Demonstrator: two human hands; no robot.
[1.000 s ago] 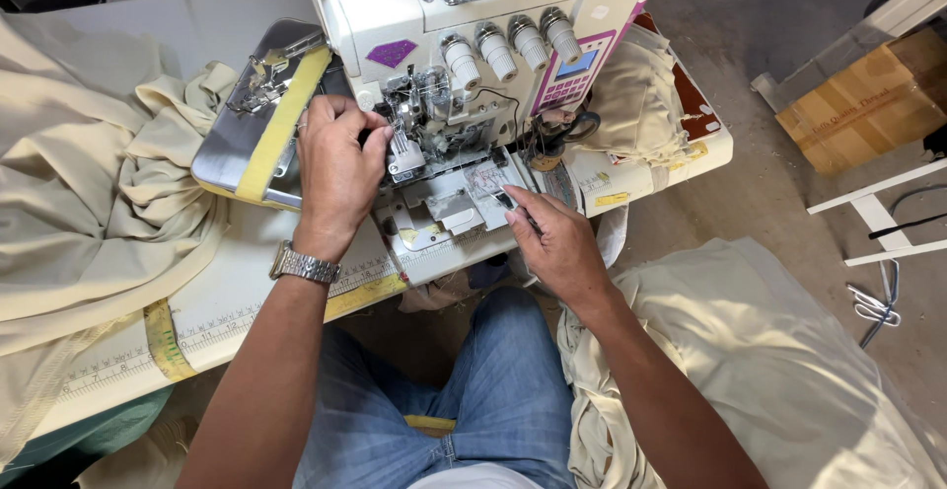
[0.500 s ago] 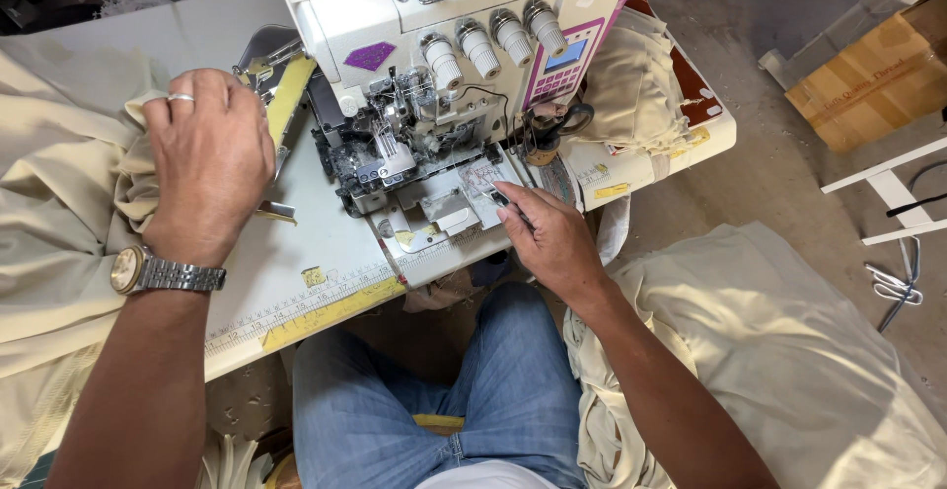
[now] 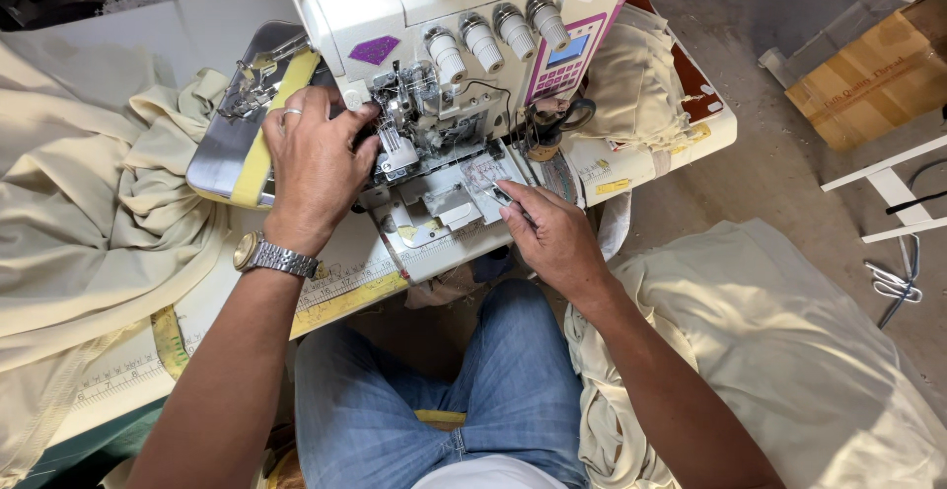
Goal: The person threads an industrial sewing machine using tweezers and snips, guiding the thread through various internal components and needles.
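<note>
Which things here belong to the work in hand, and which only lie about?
In the work:
- sewing machine
- left hand at its needle area
- right hand, pinching a small metal tool

Lying about:
- cream cloth
- scissors
- cardboard box

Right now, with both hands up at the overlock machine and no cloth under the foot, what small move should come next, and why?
Probably guide the slim metal tool, pinched in the right hand, toward the needle area. The left hand rests right beside that mechanism, the tool's tip lies on the front plate, and the cream fabric is bunched off to the left.
</note>
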